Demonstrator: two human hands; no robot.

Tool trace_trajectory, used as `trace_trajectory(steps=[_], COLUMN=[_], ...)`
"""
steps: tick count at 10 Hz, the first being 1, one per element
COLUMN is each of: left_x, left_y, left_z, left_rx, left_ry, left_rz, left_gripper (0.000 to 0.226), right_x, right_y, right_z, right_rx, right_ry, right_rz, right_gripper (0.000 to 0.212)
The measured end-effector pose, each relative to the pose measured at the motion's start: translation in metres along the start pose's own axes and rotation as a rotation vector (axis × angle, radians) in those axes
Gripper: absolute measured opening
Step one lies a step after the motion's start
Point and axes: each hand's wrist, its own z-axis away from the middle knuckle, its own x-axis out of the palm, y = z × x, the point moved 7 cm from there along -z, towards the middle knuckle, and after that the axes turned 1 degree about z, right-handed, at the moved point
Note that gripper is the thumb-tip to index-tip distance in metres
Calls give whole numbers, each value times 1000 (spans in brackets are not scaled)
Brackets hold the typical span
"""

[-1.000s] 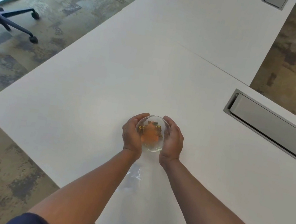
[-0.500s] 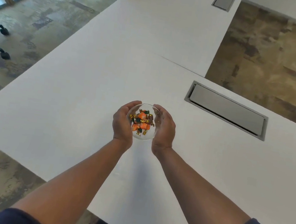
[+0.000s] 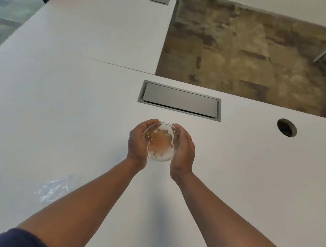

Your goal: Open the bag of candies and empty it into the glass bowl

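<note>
A small clear glass bowl (image 3: 160,157) sits between my two hands over the white table (image 3: 51,118). Inside it lie blurred orange and gold wrapped candies (image 3: 159,141). My left hand (image 3: 138,140) cups the bowl's left side and my right hand (image 3: 184,151) cups its right side, both gripping it. An empty clear plastic bag (image 3: 54,188) lies flat on the table near my left forearm, partly hidden by that arm.
A grey cable hatch (image 3: 180,103) is set into the table just beyond the bowl. A round cable hole (image 3: 286,127) lies to the far right. A second white table (image 3: 110,19) adjoins at the back left, with brown carpet (image 3: 254,52) beyond.
The view has swung to the right, so the hatch now sits straight ahead. Both hands keep holding the bowl. The plastic bag shows again by my left forearm.
</note>
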Motion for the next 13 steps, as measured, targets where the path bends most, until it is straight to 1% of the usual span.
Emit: trace_trajectory(steps=[1,2,3,4,5,8,10,11,12,13], left_x=[19,28,32,32,28,10,13,14,14,15], left_y=[-32,-61,-84,-102,-117,-133,-136,-133,-134,-126], left_z=[2,3,-1,-7,-14,-22,-27,-26,-27,-22], left_rx=[-54,-95,-110,-113,-117,-138,-105,-98,-157,-155], left_ry=[-29,-32,-34,-28,-14,31,7,3,30,22], left_rz=[-23,-68,-110,-127,-189,-269,-331,-344,-284,-377], left_gripper=[37,41,45,40,41,39,35,34,36,47], right_x=[-35,-60,-78,-88,-94,-95,-97,-98,-101,-104], right_y=[10,25,42,55,69,96,94,92,94,92], right_z=[-3,-6,-11,-16,-22,-25,-32,-32,-34,-32], right_rx=[28,69,97,133,162,238,231,228,231,222], right_ry=[60,98,126,139,146,134,145,124,103,110], right_rz=[-29,-38,-26,-27,-3,0,2,18,41,123], right_gripper=[26,26,27,28,29,27,26,27,26,33])
